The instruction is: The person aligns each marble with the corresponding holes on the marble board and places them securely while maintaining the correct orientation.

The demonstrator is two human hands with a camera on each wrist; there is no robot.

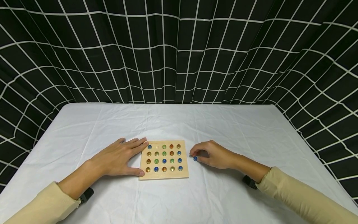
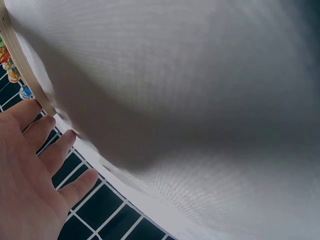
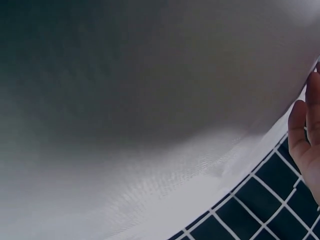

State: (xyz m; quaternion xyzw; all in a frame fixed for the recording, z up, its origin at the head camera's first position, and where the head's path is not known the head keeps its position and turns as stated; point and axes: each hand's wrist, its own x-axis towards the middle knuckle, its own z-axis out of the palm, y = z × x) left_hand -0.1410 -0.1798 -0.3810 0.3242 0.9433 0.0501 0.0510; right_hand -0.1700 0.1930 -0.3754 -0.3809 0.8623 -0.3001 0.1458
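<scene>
A light wooden board (image 1: 160, 177) lies flat on the table, set with rows of blue, green, orange and amber glass marbles (image 1: 164, 161). In its back row, the second spot from the left shows a bare, pale hollow. My left hand (image 1: 120, 157) rests along the board's left side, fingers spread, with fingertips and thumb touching its edge. To the right of the board, my right hand (image 1: 213, 155) pinches a blue marble (image 1: 195, 158) between thumb and forefinger, low over the cloth. That marble is hidden in the right wrist view, where only part of the hand (image 3: 307, 135) shows.
A white cloth (image 1: 223, 124) with light creases covers the table. Black curtains with a white grid (image 1: 179, 56) hang behind it and along both sides. Each wrist carries a small dark device, such as the one on the right (image 1: 249, 182).
</scene>
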